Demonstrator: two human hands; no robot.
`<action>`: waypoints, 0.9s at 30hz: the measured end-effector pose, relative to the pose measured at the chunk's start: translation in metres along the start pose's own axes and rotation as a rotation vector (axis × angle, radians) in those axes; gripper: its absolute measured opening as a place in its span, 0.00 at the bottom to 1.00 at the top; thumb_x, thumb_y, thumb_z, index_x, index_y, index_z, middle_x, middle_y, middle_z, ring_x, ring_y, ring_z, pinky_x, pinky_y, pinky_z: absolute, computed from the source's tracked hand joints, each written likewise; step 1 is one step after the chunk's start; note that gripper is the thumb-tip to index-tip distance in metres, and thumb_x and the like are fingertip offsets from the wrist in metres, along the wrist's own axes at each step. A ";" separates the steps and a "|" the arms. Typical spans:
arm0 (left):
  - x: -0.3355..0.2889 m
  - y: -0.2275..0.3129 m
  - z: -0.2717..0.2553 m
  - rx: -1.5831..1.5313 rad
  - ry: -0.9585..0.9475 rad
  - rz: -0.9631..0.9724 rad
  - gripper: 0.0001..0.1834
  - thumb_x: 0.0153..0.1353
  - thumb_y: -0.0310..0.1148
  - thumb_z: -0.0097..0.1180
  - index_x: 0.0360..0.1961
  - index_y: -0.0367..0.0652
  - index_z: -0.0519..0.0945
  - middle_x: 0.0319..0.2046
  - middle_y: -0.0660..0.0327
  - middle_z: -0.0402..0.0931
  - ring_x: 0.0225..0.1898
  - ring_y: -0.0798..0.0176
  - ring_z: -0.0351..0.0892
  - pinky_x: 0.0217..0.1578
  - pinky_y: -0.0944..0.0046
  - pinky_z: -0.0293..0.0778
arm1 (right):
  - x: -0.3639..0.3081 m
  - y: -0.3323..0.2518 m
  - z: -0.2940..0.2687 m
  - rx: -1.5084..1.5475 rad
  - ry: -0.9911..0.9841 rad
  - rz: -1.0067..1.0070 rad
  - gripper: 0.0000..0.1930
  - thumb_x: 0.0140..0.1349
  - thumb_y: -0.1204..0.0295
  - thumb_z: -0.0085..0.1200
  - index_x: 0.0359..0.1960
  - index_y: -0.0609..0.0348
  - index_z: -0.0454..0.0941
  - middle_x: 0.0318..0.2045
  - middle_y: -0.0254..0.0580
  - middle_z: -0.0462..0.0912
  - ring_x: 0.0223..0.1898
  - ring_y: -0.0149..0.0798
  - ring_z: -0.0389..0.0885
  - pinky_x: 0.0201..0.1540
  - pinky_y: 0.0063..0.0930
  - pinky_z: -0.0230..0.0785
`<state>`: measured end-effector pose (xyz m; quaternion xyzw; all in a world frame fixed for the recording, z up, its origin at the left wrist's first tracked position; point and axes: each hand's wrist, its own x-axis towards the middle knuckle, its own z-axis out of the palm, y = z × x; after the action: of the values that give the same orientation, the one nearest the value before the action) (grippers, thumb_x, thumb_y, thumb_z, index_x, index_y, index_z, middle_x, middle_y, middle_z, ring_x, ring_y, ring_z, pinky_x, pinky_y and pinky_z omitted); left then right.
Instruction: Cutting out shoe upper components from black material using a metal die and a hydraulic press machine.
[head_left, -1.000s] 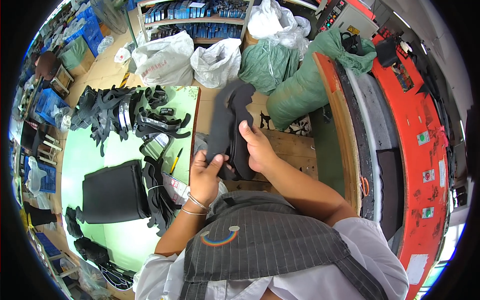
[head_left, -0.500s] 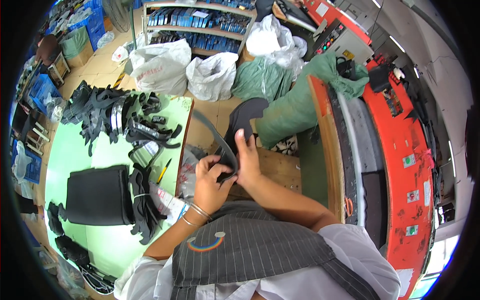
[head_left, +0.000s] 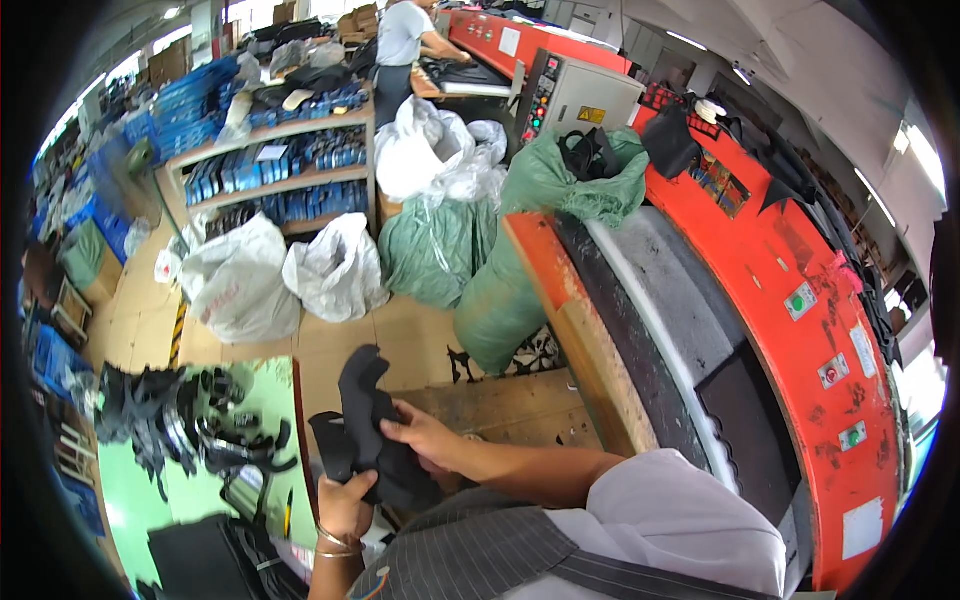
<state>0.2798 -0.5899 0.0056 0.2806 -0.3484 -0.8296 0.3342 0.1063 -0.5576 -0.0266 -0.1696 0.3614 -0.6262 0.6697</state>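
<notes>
In front of my body I hold black, wavy-edged cut sheet pieces (head_left: pixel 365 410), which look like foam or fabric. My left hand (head_left: pixel 346 506), with bangles at the wrist, grips their lower left part, thumb on top. My right hand (head_left: pixel 425 438) is closed on their right edge, its thumb lying over the near face. How many layers there are I cannot tell. To the left, a pale green table (head_left: pixel 270 385) bears a heap of black cut strips (head_left: pixel 180 430), a yellow pen (head_left: pixel 289 513) and a stack of black sheets (head_left: pixel 205 560).
Along the right runs a long red machine (head_left: pixel 740 330) with buttons and a grey bed edged by a wooden rail (head_left: pixel 575 330). Ahead stand white sacks (head_left: pixel 240 285), green sacks (head_left: pixel 440 255) and a shelf (head_left: pixel 280 165) of blue items. Another person (head_left: pixel 402 45) works at the back.
The view has tilted up and swung right. The strip that curved up from my left hand is now down among the pieces, and my right hand has moved to their side edge.
</notes>
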 end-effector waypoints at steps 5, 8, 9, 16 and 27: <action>0.072 -0.017 0.073 -0.176 0.006 -0.060 0.30 0.45 0.16 0.56 0.54 0.36 0.71 0.49 0.57 0.75 0.50 0.55 0.75 0.54 0.56 0.71 | 0.006 -0.106 -0.086 -0.332 0.032 0.061 0.36 0.59 0.69 0.60 0.64 0.66 0.54 0.57 0.45 0.68 0.58 0.39 0.68 0.60 0.33 0.61; 0.120 -0.035 0.106 -0.097 -0.096 -0.209 0.35 0.45 0.18 0.59 0.58 0.38 0.67 0.54 0.57 0.72 0.55 0.53 0.72 0.57 0.53 0.69 | -0.005 -0.193 -0.114 -0.858 -0.084 -0.159 0.38 0.56 0.67 0.63 0.64 0.64 0.54 0.58 0.49 0.68 0.59 0.41 0.68 0.60 0.32 0.62; 0.133 -0.042 0.122 -0.060 -0.110 -0.218 0.35 0.45 0.17 0.59 0.59 0.38 0.67 0.54 0.57 0.72 0.54 0.54 0.72 0.56 0.53 0.69 | 0.000 -0.208 -0.131 -0.969 -0.129 -0.259 0.40 0.54 0.66 0.64 0.64 0.64 0.54 0.59 0.55 0.67 0.62 0.46 0.66 0.62 0.33 0.59; 0.209 -0.059 0.189 0.101 0.010 -0.162 0.35 0.46 0.14 0.58 0.59 0.37 0.65 0.50 0.57 0.72 0.50 0.56 0.74 0.53 0.56 0.71 | 0.021 -0.336 -0.183 -1.345 -0.121 -0.161 0.39 0.52 0.63 0.64 0.65 0.56 0.58 0.59 0.53 0.68 0.59 0.50 0.70 0.59 0.37 0.63; 0.224 -0.029 0.132 -0.019 0.419 -0.031 0.26 0.50 0.20 0.55 0.53 0.38 0.69 0.39 0.56 0.75 0.36 0.57 0.78 0.39 0.58 0.78 | 0.067 -0.634 -0.466 -1.946 1.785 -0.755 0.20 0.57 0.68 0.56 0.52 0.42 0.71 0.46 0.40 0.77 0.49 0.49 0.74 0.48 0.47 0.67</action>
<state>0.0382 -0.6903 0.0106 0.4489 -0.2593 -0.7614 0.3892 -0.6749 -0.6170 0.0688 -0.1970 0.8871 -0.1603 -0.3855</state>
